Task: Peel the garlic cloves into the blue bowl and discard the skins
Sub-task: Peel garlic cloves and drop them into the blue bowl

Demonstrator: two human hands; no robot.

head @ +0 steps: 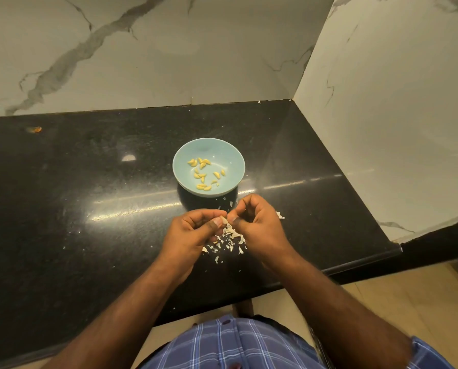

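A light blue bowl stands on the black counter and holds several peeled yellow garlic cloves. Just in front of it my left hand and my right hand meet above the counter. Both pinch one small garlic clove between thumbs and fingertips; its pale skin shows at the tips. A heap of white garlic skins lies on the counter right beneath the hands, partly hidden by them.
The black granite counter ends at marble walls behind and on the right. Its front edge runs near my body, and the right end drops off. Loose skin flakes lie scattered around, and a small orange scrap sits far left.
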